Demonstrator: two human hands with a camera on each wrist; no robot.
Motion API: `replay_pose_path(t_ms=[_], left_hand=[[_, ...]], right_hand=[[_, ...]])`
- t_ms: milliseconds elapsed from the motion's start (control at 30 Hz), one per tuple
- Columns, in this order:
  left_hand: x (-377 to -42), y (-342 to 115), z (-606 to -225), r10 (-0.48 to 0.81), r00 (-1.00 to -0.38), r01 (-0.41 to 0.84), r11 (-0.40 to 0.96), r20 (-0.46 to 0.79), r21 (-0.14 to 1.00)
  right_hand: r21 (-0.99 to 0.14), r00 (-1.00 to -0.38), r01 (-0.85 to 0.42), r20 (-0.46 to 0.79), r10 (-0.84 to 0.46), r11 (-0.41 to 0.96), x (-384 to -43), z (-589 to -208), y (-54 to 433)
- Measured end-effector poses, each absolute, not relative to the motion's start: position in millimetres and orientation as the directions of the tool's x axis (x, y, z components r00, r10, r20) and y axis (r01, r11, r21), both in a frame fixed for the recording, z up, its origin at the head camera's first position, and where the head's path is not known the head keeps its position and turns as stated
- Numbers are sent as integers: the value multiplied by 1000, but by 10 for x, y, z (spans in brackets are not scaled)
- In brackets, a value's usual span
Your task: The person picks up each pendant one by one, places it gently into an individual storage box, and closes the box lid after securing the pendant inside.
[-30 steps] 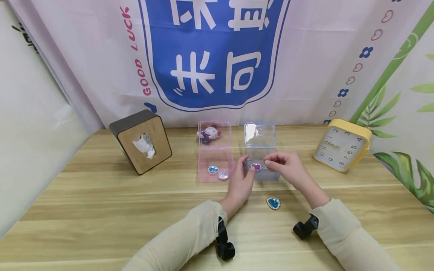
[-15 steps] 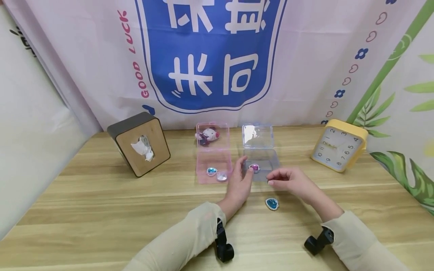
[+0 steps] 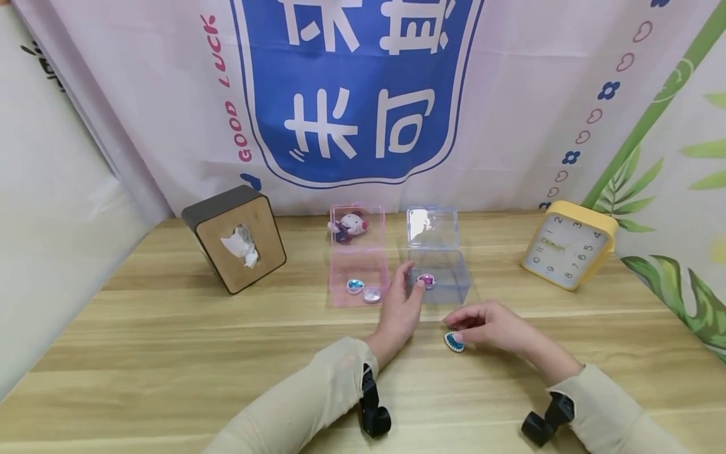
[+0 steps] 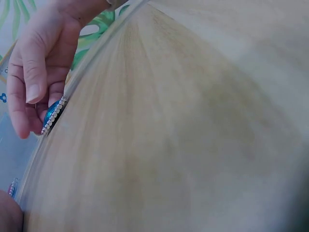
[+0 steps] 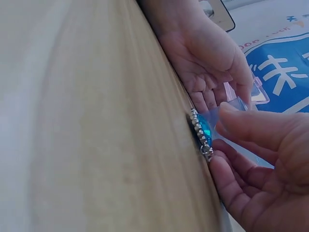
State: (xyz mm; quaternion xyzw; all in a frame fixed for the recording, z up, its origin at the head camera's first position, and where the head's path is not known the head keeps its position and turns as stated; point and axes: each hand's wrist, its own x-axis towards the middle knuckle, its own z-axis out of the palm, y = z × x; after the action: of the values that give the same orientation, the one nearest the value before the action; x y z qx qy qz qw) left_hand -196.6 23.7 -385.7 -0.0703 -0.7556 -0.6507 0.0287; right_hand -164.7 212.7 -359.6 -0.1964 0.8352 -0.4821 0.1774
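My left hand (image 3: pixel 399 312) rests against the left side of the open blue-grey clear box (image 3: pixel 448 287), thumb at its front. A pink jewel (image 3: pixel 426 281) with a pale rim lies in that box beside the thumb. My right hand (image 3: pixel 493 325) reaches over a teardrop-shaped blue jewel (image 3: pixel 454 342) edged with small clear stones, which lies on the table in front of the box. In the right wrist view, thumb and fingers stand apart around the blue jewel (image 5: pixel 204 130), fingertips right at its edge.
An open pink box (image 3: pixel 340 297) holds a blue jewel (image 3: pixel 355 286) and a clear one (image 3: pixel 372 294). Behind its lid sits a small toy figure (image 3: pixel 350 226). A tissue box (image 3: pixel 235 243) stands at left, a yellow clock (image 3: pixel 570 246) at right, on a wooden table (image 3: pixel 170 353).
My right hand has moved from above the blue-grey box down and toward me to the blue jewel on the table. The left hand has stayed beside the box.
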Motion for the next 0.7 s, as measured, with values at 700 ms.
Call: replay_pose_path(t_ms=[700], left_hand=[[-2003, 264, -3881, 79, -988, 143, 151, 132, 978]], right_hand=[[-816, -856, -276, -32, -516, 509, -1645, -3676, 2134]])
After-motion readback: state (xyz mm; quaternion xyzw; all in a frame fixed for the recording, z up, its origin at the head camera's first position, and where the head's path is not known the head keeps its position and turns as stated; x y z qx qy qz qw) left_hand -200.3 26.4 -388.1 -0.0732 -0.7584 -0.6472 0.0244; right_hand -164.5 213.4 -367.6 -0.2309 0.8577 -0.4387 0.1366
